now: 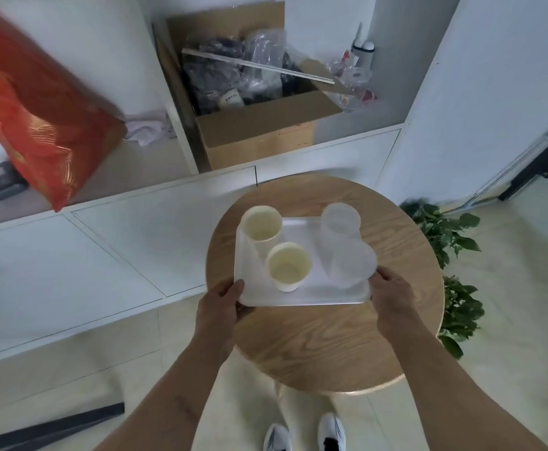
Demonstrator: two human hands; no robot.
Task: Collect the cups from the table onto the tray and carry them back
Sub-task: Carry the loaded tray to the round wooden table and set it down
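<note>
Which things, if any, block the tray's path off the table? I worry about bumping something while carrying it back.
Nothing visible does. The white rectangular tray with four cups is gripped at its near corners by the left hand and right hand, and the round wooden table toward the person is bare.

Paper cups: 2, one [262, 223] at tray far-left corner, one [288, 265] near tray centre.
Clear plastic cups: 2, one [340, 222] at tray far-right corner, one [350, 265] at tray right edge.
Tray [302, 296]: 1.
Round table [324, 346]: 1.
Hands on tray: 2, left [223, 304], right [393, 294].
</note>
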